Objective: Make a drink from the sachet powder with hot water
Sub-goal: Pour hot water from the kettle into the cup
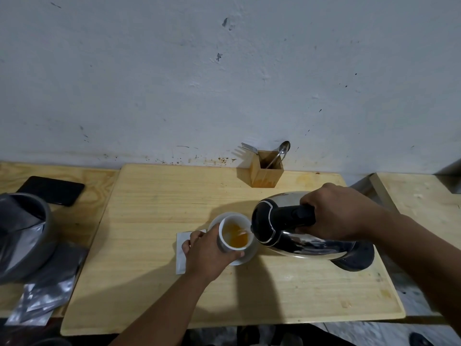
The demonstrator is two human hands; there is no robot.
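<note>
Unlabelled kettle [296, 231] tipped over cup [233, 236]

Dim, soft shadows, bowed edges

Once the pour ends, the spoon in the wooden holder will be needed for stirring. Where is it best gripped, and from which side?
A judgement: grip the spoon just below its bowl, on the handle showing above the wooden holder, coming from above. It stands bowl-up, leaning right against the holder's rim, the lower handle sunk inside. The fork leans the opposite way, so that side looks free.

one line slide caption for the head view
Right hand tips kettle into cup held by left hand.
</note>
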